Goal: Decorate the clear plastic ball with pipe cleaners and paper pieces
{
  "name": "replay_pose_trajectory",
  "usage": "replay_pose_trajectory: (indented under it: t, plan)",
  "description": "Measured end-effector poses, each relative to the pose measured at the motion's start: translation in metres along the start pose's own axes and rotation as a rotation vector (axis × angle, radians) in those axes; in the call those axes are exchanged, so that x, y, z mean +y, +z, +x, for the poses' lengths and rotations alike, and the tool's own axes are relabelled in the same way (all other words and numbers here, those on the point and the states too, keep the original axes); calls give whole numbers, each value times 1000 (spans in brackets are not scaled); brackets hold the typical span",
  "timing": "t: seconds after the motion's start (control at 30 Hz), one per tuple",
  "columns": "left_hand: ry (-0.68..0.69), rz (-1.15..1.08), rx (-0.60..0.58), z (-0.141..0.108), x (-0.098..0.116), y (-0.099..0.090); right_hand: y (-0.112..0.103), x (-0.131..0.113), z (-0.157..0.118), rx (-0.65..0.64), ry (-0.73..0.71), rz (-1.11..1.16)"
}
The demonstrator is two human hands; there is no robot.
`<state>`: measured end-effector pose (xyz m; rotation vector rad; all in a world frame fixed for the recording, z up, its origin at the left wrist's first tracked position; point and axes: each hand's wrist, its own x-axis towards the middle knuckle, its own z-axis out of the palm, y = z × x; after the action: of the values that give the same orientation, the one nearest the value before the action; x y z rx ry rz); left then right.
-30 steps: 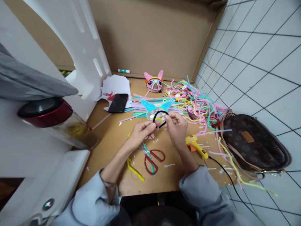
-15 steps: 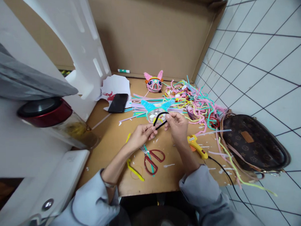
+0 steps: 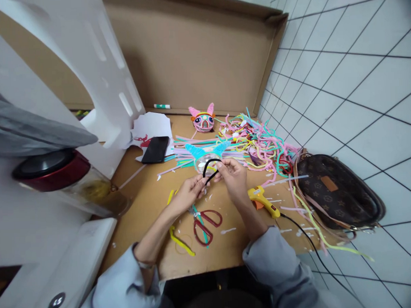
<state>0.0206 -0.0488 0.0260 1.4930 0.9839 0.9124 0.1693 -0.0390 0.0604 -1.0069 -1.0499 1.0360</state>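
A black pipe cleaner (image 3: 210, 161), bent into a loop, is pinched at one side by my left hand (image 3: 190, 193) and at the other by my right hand (image 3: 233, 174). Just behind the loop lies a clear round piece with blue fuzzy ears (image 3: 195, 151), partly covered by my fingers. Red-handled scissors (image 3: 208, 225) rest on the table below my hands, a teal strip under them. Beside my left forearm is a yellow pipe cleaner (image 3: 181, 244). A yellow glue gun (image 3: 264, 201) lies right of my right wrist.
A finished-looking pink-eared animal face (image 3: 203, 121) sits at the back. Tangled pipe cleaners (image 3: 255, 141) pile up at right, near a brown bag (image 3: 338, 192). A black phone (image 3: 155, 150) lies on white paper (image 3: 157, 124). At left stands a red-lidded jar (image 3: 75, 185).
The view has shifted, so the table sits slightly lower and further left. Both hands keep hold of the black pipe cleaner, and its loop looks a little narrower.
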Motion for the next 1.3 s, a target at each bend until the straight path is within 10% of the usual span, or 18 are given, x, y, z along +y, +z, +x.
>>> replay_pose_trajectory:
  t: [0.73,1.3]
  plan:
    - [162,610,418,-9,10,6,6,2,-4,-5,84,184]
    - [191,508,346,-8,17,2,-6,-1,7,-9,63,144]
